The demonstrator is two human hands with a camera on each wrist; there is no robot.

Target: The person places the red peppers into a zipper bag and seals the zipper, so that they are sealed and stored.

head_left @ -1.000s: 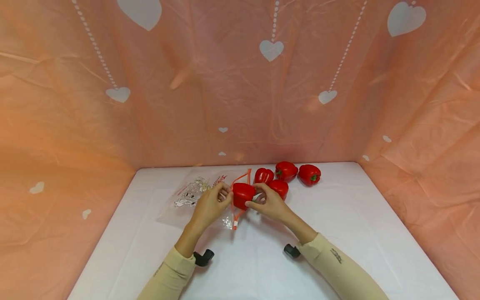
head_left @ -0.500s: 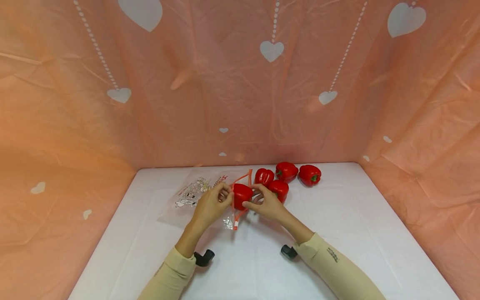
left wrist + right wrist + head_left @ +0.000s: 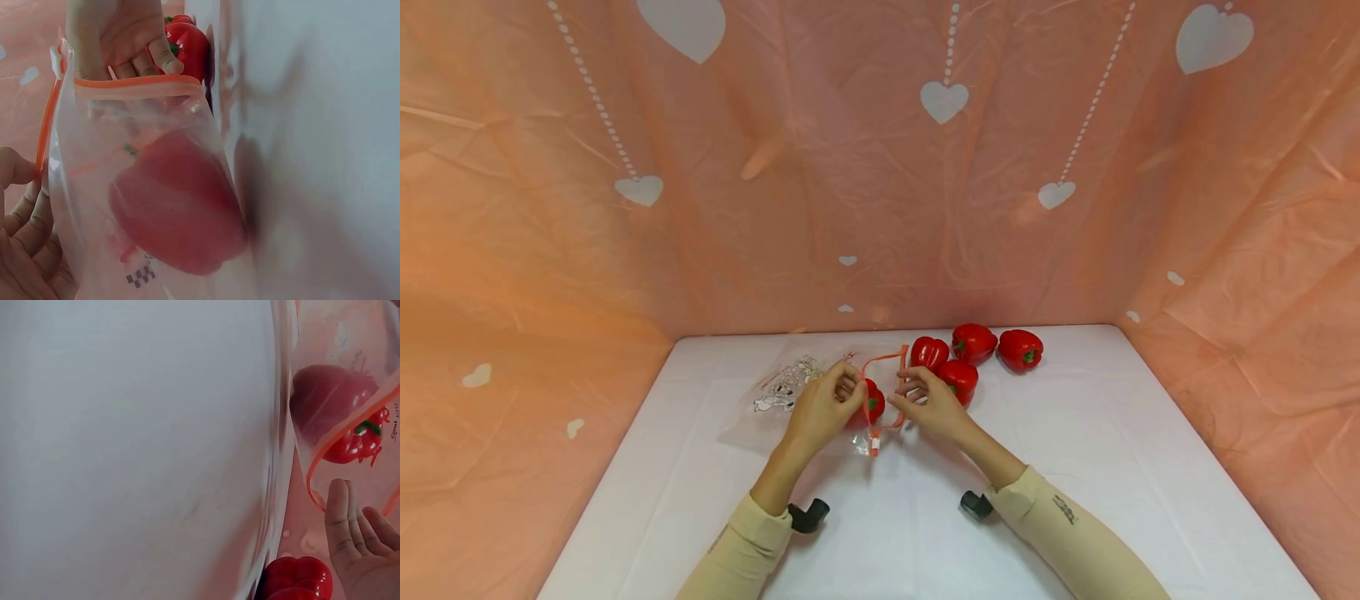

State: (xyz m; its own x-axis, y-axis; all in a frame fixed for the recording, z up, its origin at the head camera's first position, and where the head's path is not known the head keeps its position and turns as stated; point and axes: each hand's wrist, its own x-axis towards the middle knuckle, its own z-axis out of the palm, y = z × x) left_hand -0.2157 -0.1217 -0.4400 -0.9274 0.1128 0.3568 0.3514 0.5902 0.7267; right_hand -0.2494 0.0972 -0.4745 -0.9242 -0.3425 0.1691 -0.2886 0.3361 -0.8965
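On the left, a see-through bag [image 3: 760, 429] with little drawings [image 3: 781, 390] on it lies on the white tabletop [image 3: 880, 517], and its mouth faces right. Next comes the left hand [image 3: 822, 408]. Its finger and thumb pinch the bag's orange edge [image 3: 137, 80], and the mouth stands wide. One red pepper [image 3: 178, 203] sits inside the bag, near the mouth, with its green stem [image 3: 130, 149] facing the way out. Then comes the right hand [image 3: 936, 407], just at the mouth. Its thumb and fingers are apart and hold nothing; I cannot tell if they touch the orange edge. Farther right, four more red peppers [image 3: 974, 343] lie in a loose bunch outside the bag, and the right hand hides part of the closest one. I think the step in hand is putting one pepper in the bag, and that looks almost done. The next move seems to call for the right hand to back away and pick up another pepper, while the left hand holds the mouth wide so it does not flop down
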